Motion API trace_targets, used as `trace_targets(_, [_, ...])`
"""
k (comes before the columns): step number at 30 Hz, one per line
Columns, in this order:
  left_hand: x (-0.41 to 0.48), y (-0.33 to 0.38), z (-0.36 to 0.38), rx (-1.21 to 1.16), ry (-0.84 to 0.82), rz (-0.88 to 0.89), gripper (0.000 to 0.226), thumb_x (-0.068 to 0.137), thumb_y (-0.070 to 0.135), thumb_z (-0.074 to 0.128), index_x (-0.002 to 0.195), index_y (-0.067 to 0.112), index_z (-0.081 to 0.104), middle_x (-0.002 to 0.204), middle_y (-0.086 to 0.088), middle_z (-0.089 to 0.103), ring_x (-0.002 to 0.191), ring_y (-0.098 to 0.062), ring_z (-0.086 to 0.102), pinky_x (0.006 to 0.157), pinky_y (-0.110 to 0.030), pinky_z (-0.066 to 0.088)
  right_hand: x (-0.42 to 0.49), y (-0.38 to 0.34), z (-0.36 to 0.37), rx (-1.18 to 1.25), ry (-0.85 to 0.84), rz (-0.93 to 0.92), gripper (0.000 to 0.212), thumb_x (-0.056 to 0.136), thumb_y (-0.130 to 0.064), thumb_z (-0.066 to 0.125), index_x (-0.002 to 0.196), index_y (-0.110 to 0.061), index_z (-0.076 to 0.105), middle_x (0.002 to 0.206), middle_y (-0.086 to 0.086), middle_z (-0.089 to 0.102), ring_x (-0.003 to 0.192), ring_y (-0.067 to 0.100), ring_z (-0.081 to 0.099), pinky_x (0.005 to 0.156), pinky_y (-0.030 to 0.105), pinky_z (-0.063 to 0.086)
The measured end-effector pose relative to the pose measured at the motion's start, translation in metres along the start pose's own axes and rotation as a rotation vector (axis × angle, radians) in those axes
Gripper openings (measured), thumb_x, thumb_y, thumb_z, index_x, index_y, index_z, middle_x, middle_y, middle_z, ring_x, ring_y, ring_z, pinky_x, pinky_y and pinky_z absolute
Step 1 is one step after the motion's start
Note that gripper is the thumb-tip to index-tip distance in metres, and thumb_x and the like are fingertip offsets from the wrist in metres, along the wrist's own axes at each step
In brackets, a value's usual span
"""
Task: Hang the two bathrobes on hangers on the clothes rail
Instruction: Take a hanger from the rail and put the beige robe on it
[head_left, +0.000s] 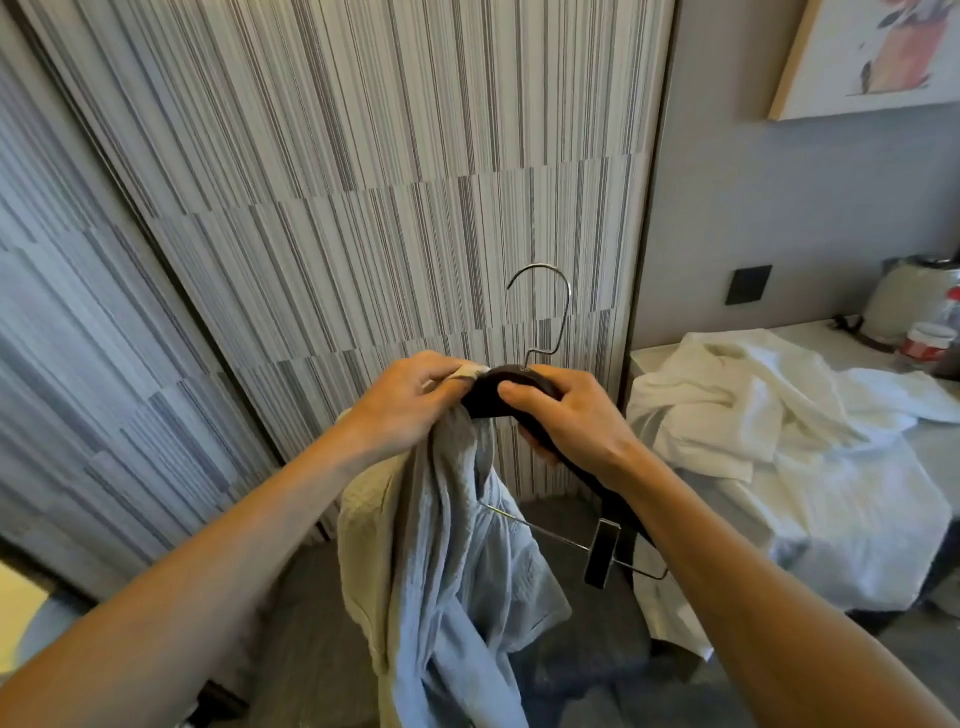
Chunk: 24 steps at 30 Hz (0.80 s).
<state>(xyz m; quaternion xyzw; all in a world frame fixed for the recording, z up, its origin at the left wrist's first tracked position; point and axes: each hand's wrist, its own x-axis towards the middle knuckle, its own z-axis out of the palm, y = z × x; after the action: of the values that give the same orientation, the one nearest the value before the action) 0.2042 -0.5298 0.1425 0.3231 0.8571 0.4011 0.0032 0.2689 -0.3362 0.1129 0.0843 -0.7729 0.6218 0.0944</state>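
Note:
A dark wooden hanger (491, 396) with a metal hook (545, 306) and a clip bar is held up in front of a striped wardrobe door. My right hand (561, 415) grips its right shoulder. My left hand (410, 402) pinches the collar of a pale waffle bathrobe (447, 561) against the hanger's left end; the robe hangs down in folds below both hands. A second white bathrobe (769, 415) lies crumpled on the counter to the right. The clothes rail is not in sight.
Striped sliding wardrobe doors (363, 182) fill the wall ahead, shut. On the counter (826, 332) at the right stand a white kettle (914, 301) and a small cup (930, 340). A framed picture (872, 57) hangs above. Dark carpet lies below.

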Motion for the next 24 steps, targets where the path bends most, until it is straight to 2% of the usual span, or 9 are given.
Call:
trace_targets(2, [-0.001, -0.006, 0.007, -0.064, -0.041, -0.045, 0.034, 0.095, 0.038, 0.048, 0.116, 0.020, 0.068, 0.113, -0.005, 0.066, 0.110, -0.018, 0.061, 0.099, -0.047, 0.046, -0.001, 0.002, 0.008, 0.036, -0.011, 0.009, 0.026, 0.094, -0.029, 0.060, 0.096, -0.004, 0.067, 0.057, 0.014, 0.055, 0.043, 0.022, 0.048, 0.041, 0.029, 0.038])
trace_targets(5, [-0.006, -0.005, 0.017, -0.154, -0.109, -0.077, 0.034, 0.089, 0.052, 0.050, 0.105, 0.024, 0.060, 0.099, -0.010, 0.063, 0.095, -0.023, 0.061, 0.090, -0.056, 0.046, 0.000, 0.009, 0.018, 0.140, -0.004, 0.079, 0.029, 0.095, -0.024, 0.055, 0.096, 0.003, 0.064, 0.062, 0.019, 0.053, 0.045, 0.023, 0.047, 0.041, 0.028, 0.037])
trace_targets(9, [-0.006, -0.013, 0.024, 0.065, -0.023, 0.002, 0.056, 0.073, 0.076, 0.055, 0.090, 0.023, 0.055, 0.079, 0.002, 0.059, 0.075, -0.015, 0.060, 0.066, -0.036, 0.047, -0.003, 0.016, 0.027, 0.469, -0.139, 0.218, 0.037, 0.090, -0.031, 0.039, 0.090, 0.001, 0.057, 0.068, 0.018, 0.051, 0.052, 0.020, 0.048, 0.048, 0.031, 0.039])
trace_targets(13, [-0.003, -0.017, 0.018, 0.114, 0.084, 0.073, 0.064, 0.065, 0.085, 0.050, 0.078, 0.023, 0.055, 0.067, 0.000, 0.057, 0.063, -0.016, 0.057, 0.057, -0.026, 0.041, 0.004, 0.035, 0.024, 0.802, -0.293, 0.474, 0.036, 0.095, -0.026, 0.034, 0.098, 0.002, 0.055, 0.074, 0.015, 0.057, 0.062, 0.023, 0.056, 0.062, 0.033, 0.048])
trace_targets(15, [-0.002, -0.015, 0.012, 0.072, 0.116, 0.111, 0.061, 0.065, 0.083, 0.052, 0.078, 0.024, 0.056, 0.068, -0.009, 0.059, 0.063, -0.020, 0.056, 0.054, -0.022, 0.039, 0.007, 0.051, 0.026, 0.675, -0.436, 0.610, 0.025, 0.098, -0.021, 0.047, 0.100, 0.000, 0.059, 0.079, 0.013, 0.064, 0.067, 0.022, 0.064, 0.066, 0.035, 0.054])
trace_targets(16, [-0.001, -0.014, 0.009, 0.064, 0.128, 0.128, 0.060, 0.065, 0.082, 0.053, 0.078, 0.023, 0.056, 0.068, -0.010, 0.060, 0.063, -0.020, 0.056, 0.054, -0.021, 0.040, 0.007, 0.058, 0.029, 0.476, -0.526, 0.625, 0.020, 0.097, -0.021, 0.054, 0.104, -0.003, 0.060, 0.084, 0.012, 0.067, 0.073, 0.022, 0.067, 0.072, 0.038, 0.057])
trace_targets(18, [-0.001, -0.008, 0.008, 0.061, 0.137, 0.152, 0.064, 0.063, 0.083, 0.054, 0.076, 0.021, 0.056, 0.065, -0.005, 0.057, 0.058, -0.015, 0.054, 0.052, -0.021, 0.040, 0.006, 0.060, 0.046, 0.007, -0.633, 0.534, 0.025, 0.090, -0.029, 0.067, 0.104, -0.009, 0.061, 0.091, 0.010, 0.069, 0.081, 0.019, 0.067, 0.080, 0.040, 0.057])
trace_targets(20, [-0.003, -0.004, 0.010, 0.065, 0.146, 0.170, 0.067, 0.061, 0.084, 0.054, 0.073, 0.019, 0.055, 0.062, 0.001, 0.054, 0.056, -0.009, 0.051, 0.052, -0.019, 0.039, 0.007, 0.053, 0.062, -0.283, -0.617, 0.332, 0.038, 0.085, -0.041, 0.070, 0.102, -0.007, 0.064, 0.085, 0.009, 0.066, 0.074, 0.016, 0.063, 0.071, 0.034, 0.057])
trace_targets(24, [-0.011, -0.010, 0.005, 0.045, 0.166, 0.215, 0.069, 0.060, 0.081, 0.060, 0.078, 0.014, 0.057, 0.062, -0.003, 0.057, 0.055, -0.018, 0.055, 0.052, -0.024, 0.042, 0.008, 0.053, 0.069, -0.263, -0.451, 0.125, 0.028, 0.090, -0.026, 0.068, 0.085, 0.000, 0.063, 0.068, 0.006, 0.057, 0.059, 0.013, 0.055, 0.059, 0.035, 0.049])
